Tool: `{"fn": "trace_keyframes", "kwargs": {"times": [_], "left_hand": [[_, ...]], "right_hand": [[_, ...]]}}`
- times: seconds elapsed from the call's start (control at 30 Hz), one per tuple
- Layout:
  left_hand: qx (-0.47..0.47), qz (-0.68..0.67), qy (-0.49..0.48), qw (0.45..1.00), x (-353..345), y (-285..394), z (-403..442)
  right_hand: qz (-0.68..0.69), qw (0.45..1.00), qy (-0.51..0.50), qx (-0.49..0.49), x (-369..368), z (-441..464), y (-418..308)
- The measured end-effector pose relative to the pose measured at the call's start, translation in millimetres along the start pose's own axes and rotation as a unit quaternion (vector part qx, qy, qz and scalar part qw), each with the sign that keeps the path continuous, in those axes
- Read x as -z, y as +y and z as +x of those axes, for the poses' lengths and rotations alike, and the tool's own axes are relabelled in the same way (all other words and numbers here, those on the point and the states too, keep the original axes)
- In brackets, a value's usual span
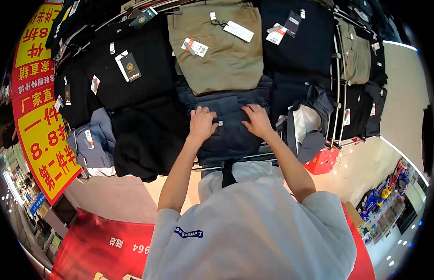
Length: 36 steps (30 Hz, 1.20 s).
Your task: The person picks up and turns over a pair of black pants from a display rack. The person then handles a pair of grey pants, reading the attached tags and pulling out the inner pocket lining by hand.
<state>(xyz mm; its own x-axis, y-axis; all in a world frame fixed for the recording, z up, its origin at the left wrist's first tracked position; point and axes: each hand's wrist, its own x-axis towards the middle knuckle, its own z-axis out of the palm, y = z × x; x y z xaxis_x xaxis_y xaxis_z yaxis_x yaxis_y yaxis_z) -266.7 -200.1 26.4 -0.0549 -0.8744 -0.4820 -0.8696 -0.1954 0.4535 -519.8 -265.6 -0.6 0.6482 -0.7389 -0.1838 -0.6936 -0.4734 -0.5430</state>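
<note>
Dark navy folded trousers lie on the rack in front of me. My left hand rests on their left part, beside a small white size sticker, with its fingers bent on the cloth. On the right part lies my right hand, its thumb and fingers apart on the fabric. Neither hand visibly lifts the cloth. Just beyond them are folded olive-khaki trousers with white and red tags. Black folded trousers are on the left, and more black ones on the right.
A metal rack rail runs along the right. Crumpled grey-blue garments hang at the near left, and a grey and white one at the near right. A red box stands below. A red and yellow banner hangs at left.
</note>
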Motion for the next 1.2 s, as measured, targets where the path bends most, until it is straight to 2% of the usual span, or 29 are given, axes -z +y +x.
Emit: {"fn": "trace_keyframes", "kwargs": {"times": [0.13,0.23,0.3,0.33,0.4,0.6,0.9,1.0,1.2], "left_hand": [[-0.094,-0.036,0.032,0.994,0,-12,-11],[-0.092,-0.04,-0.05,0.994,12,-10,-26],[-0.115,-0.058,-0.068,0.989,13,-12,-34],[-0.121,-0.063,-0.079,0.988,16,-12,-39],[-0.112,-0.061,-0.133,0.983,27,-7,-44],[-0.124,-0.084,-0.147,0.978,38,-6,-51],[-0.095,-0.034,-0.148,0.984,51,11,-72],[-0.098,-0.068,-0.151,0.981,52,17,-76],[-0.105,-0.098,-0.134,0.981,55,18,-77]], "right_hand": [[-0.068,0.987,-0.142,-0.007,11,14,-4],[-0.105,0.972,-0.21,0.026,23,9,-12],[-0.118,0.962,-0.241,0.052,30,0,-18],[-0.104,0.972,-0.192,0.09,28,-9,-16],[-0.105,0.965,-0.218,0.097,33,-20,-20],[-0.109,0.953,-0.273,0.074,55,-30,-39],[-0.127,0.943,-0.309,0.013,68,-36,-51],[-0.109,0.937,-0.33,0.017,68,-38,-48],[-0.05,0.951,-0.305,0.018,77,-30,-52]]}}
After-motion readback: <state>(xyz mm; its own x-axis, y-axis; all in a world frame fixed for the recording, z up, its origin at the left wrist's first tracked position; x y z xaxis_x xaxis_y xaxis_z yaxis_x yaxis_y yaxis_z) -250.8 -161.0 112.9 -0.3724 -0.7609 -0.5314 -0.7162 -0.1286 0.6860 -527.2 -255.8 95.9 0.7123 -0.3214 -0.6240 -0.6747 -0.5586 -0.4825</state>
